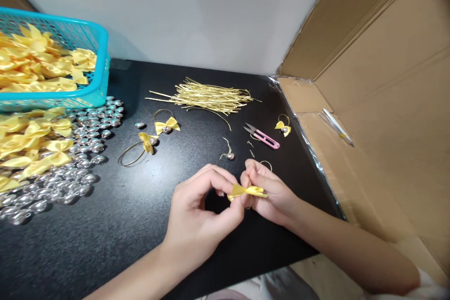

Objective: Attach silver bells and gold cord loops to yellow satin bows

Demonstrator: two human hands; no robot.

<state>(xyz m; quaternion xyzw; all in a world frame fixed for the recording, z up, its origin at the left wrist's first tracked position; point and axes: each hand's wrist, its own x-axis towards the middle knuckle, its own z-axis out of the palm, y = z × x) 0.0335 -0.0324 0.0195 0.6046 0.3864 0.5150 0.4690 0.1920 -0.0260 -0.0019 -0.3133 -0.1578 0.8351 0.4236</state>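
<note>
A yellow ribbon bow [248, 191] is held between my two hands, close to the table's front. My left hand [207, 206] pinches the bow's left side between thumb and fingers. From the right, my right hand [269, 192] closes its thumb and fingertips at the middle of the same bow. A thin gold cord [266, 164] curves out behind the right fingers, and a bit of it shows under the bow. Just beyond the hands lies a silver bead [230, 155] with frayed gold strands. Pink thread snips [262, 136] rest farther back. The fingertips partly hide the bow's centre.
A blue basket [101, 65] of yellow bows stands at the back left. Loose bows [35, 140] and many silver beads [84, 164] spread before it. A gold cord bundle [211, 97] lies at the back. Finished-looking bow loops [167, 125] sit around. Cardboard [379, 79] walls the right.
</note>
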